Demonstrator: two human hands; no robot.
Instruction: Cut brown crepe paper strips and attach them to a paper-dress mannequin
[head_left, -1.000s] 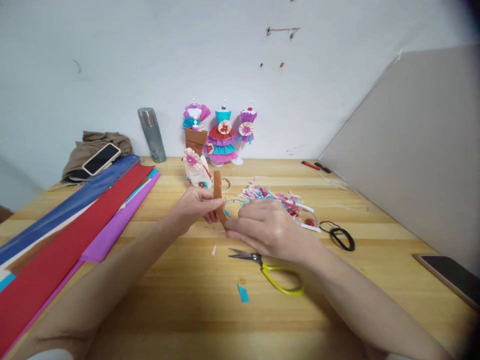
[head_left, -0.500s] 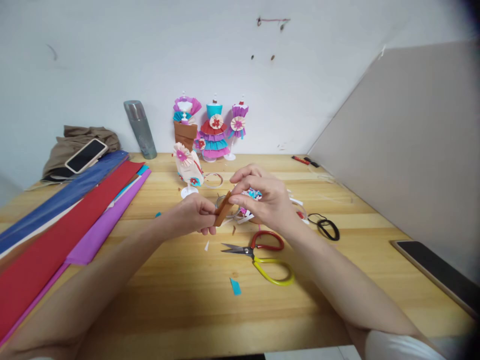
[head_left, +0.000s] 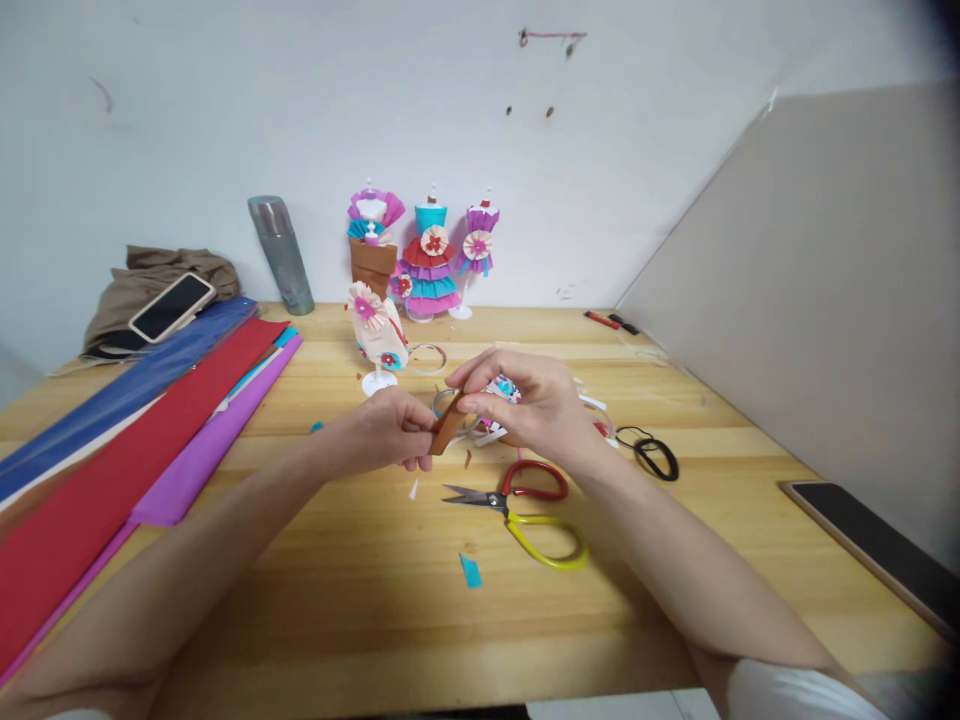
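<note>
A narrow strip of brown crepe paper (head_left: 448, 424) is stretched between my two hands above the table. My left hand (head_left: 382, 430) pinches its lower end, fingers closed. At the upper end, my right hand (head_left: 525, 395) holds it between thumb and fingertips. Beneath and in front of me lie scissors (head_left: 495, 500) with one red and one yellow handle, blades pointing left. Beyond my hands stands a small dress form (head_left: 381, 340) in brown and cream paper with flowers. Partly behind my right hand is a pile of coloured bits (head_left: 504, 388).
More paper-dressed forms (head_left: 431, 260) stand by the wall. Rolled coloured paper (head_left: 150, 470) covers the left side, near a grey bottle (head_left: 281, 255) and a phone (head_left: 172, 307). Black hair ties (head_left: 656, 458) and another phone (head_left: 870, 545) lie right. A blue scrap (head_left: 470, 571) lies in front.
The fingers of my right hand have come down slightly and curl closer over the strip's upper end. My left hand keeps its pinch in almost the same place.
</note>
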